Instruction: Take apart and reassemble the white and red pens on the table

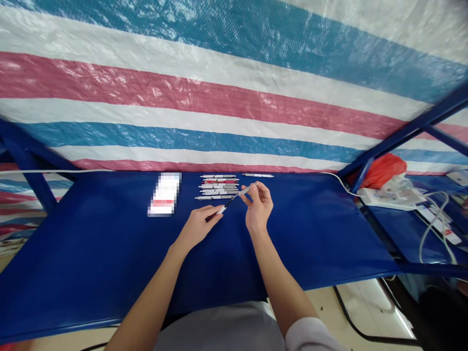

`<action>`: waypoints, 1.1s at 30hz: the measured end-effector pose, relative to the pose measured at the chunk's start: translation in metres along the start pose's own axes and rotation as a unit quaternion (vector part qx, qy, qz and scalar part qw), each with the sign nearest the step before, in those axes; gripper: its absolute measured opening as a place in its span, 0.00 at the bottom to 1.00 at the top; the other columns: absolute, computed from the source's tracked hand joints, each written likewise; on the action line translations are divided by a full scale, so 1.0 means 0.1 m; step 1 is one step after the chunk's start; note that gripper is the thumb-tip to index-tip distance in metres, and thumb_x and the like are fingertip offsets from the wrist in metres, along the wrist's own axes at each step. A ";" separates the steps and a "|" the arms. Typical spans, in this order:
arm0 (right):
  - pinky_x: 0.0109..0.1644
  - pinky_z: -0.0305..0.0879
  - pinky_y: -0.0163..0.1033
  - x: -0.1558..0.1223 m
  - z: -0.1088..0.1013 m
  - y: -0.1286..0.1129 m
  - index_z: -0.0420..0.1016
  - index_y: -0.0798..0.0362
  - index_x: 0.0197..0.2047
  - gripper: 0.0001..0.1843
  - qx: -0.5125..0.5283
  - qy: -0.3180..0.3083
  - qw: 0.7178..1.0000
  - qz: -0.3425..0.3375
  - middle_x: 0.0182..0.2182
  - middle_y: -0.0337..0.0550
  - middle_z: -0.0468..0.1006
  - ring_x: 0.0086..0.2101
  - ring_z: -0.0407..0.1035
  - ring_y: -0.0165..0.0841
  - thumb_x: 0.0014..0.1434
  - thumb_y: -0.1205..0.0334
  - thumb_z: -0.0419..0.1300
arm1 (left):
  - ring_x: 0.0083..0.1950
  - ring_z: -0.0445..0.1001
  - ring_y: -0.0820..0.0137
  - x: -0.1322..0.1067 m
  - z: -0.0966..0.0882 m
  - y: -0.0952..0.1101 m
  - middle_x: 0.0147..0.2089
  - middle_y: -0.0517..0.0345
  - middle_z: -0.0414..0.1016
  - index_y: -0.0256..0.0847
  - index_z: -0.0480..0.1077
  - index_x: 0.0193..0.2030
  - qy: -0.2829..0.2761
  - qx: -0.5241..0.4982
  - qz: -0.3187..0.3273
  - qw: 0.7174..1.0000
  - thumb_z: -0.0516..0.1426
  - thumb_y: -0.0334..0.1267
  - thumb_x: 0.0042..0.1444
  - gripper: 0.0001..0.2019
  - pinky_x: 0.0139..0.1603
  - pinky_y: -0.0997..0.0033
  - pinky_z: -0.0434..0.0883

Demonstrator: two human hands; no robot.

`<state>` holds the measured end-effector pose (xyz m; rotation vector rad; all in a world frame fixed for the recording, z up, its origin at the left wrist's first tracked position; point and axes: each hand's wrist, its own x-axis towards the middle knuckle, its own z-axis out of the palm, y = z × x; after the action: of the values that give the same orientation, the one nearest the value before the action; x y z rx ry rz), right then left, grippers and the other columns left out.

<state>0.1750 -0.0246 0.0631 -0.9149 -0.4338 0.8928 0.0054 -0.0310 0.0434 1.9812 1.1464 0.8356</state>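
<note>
A pen is drawn apart between my two hands above the table. My left hand [199, 225] is closed on its white lower barrel [221, 209]. A thin dark refill [231, 200] spans the gap up to the greyish upper barrel [248, 189], which my right hand [259, 209] pinches near its clip end. Just beyond my hands, several white-and-grey pens [215, 197] lie side by side in a stack of rows, with a red pen [224, 182] among them. Another white pen [258, 175] rests alone at the back edge, right of the group.
The blue table [109, 263] has a pixelated white item with a red band [164, 195] at left. Blue metal posts [398, 129] and a striped tarp [219, 107] border the back. At right are a power strip [391, 199], a red plastic bag [382, 170] and looped cables [424, 234].
</note>
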 end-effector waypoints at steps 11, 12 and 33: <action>0.35 0.77 0.38 0.00 -0.03 0.01 0.72 0.51 0.38 0.15 -0.033 0.000 0.999 -0.010 0.34 0.37 0.76 0.36 0.77 0.34 0.48 0.56 0.68 | 0.33 0.73 0.71 -0.01 0.03 0.05 0.38 0.58 0.77 0.42 0.75 0.51 -0.016 -0.015 -0.002 1.000 0.55 0.40 0.61 0.14 0.37 0.73 0.69; 0.35 0.77 0.38 0.00 -0.04 0.00 0.72 0.51 0.38 0.15 -0.036 -0.001 0.999 -0.011 0.34 0.37 0.76 0.36 0.77 0.34 0.48 0.55 0.68 | 0.34 0.73 0.71 -0.01 0.03 0.05 0.39 0.58 0.77 0.42 0.75 0.51 -0.016 -0.015 -0.002 1.000 0.55 0.40 0.61 0.14 0.37 0.73 0.69; 0.31 0.77 0.35 0.00 -0.12 0.04 0.73 0.51 0.38 0.16 -0.042 -0.043 0.997 0.039 0.34 0.35 0.76 0.33 0.77 0.31 0.47 0.56 0.69 | 0.32 0.72 0.71 -0.01 0.02 0.11 0.38 0.56 0.77 0.42 0.75 0.52 -0.024 -0.005 0.036 0.999 0.54 0.42 0.62 0.16 0.33 0.74 0.70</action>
<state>0.1809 -0.0296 0.0527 -0.9769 -0.5159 0.9936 0.0118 -0.0365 0.0506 2.0339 1.0487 0.8247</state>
